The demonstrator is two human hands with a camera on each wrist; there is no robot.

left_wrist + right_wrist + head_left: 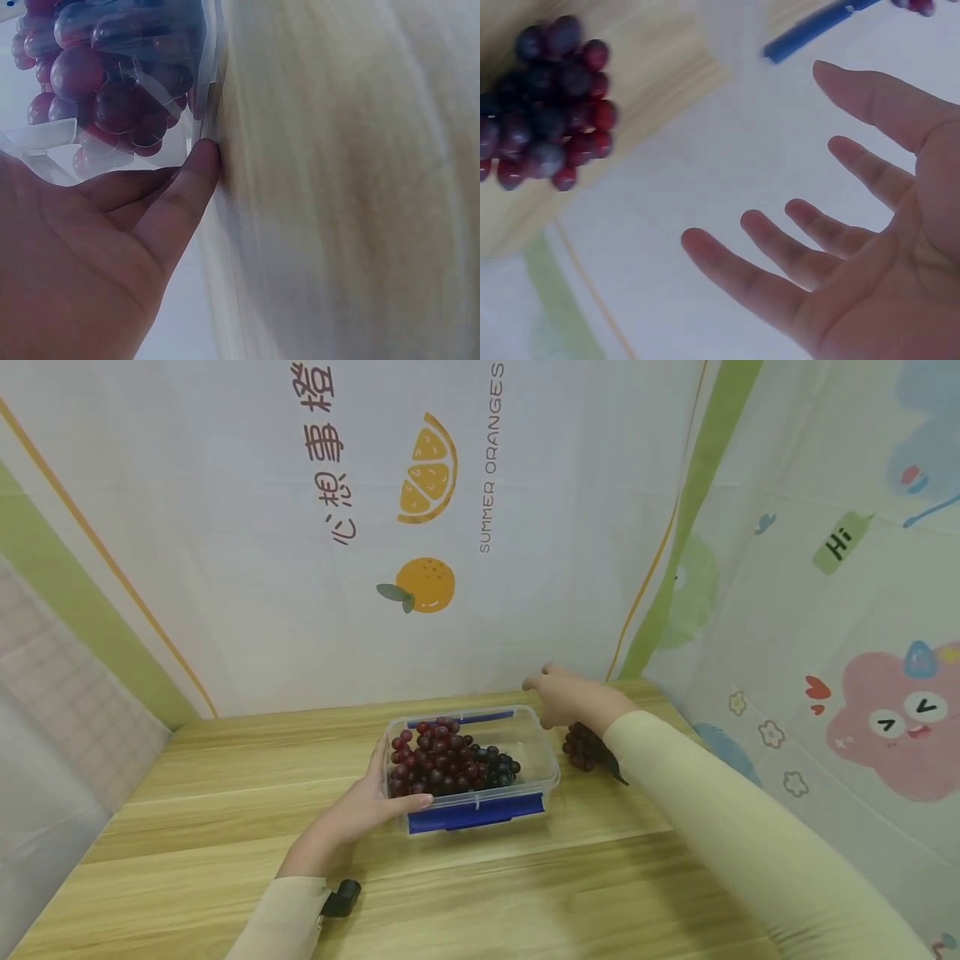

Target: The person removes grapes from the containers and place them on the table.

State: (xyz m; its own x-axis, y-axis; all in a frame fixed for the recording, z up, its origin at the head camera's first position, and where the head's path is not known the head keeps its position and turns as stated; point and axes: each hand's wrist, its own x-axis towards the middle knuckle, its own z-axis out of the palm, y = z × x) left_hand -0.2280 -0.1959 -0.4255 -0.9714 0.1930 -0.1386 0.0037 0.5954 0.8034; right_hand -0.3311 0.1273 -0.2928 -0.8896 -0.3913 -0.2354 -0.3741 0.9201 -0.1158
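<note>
A clear plastic container with blue latches stands on the table, with a bunch of red grapes and darker grapes inside. My left hand holds its left end, thumb over the front rim and fingers along the side. In the left wrist view, fingertips of the left hand touch the container's lower edge. My right hand hovers past the container's back right corner, holding nothing. Its fingers are spread in the right wrist view. Another bunch of grapes lies on the table under the right forearm, partly hidden.
The wooden table meets a printed cloth hanging behind it. Another patterned cloth hangs on the right. A black device sits at the left wrist.
</note>
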